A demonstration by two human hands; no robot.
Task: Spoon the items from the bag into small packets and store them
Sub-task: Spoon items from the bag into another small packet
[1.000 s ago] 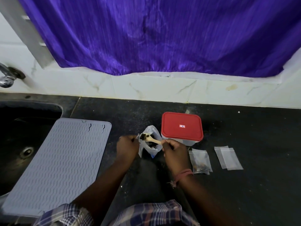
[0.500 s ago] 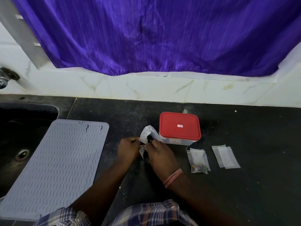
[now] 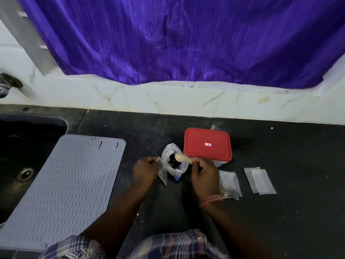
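Moved: the right hand (image 3: pixel 204 171), which covered the bag mouth half a second ago, has drawn back to the right, so the spoon (image 3: pixel 182 158) shows again.
Curtain (image 3: pixel 186 40): purple, fills the top; blurred, cut off at both sides.
Desk (image 3: pixel 280 212): black, speckled; pale marble-look tiles behind it.
Mat (image 3: pixel 61 186): grey, ribbed, left, partly over the sink (image 3: pixel 24 144).
Sink: dark, cut off at the left edge; tap only partly in view.
Box (image 3: pixel 207 143): red lid on, contents hidden.
Bag (image 3: pixel 174 162): clear, open, just left of the box; dark items inside, hard to make out.
Packets: one filled (image 3: pixel 229 185) beside the right wrist, empty ones (image 3: pixel 260 180) further right.
Left hand (image 3: pixel 146 169): fingers clenched on a small clear packet (image 3: pixel 162 173) beside the bag.
Right hand: fingers grasping the spoon handle, bowl over the bag mouth.
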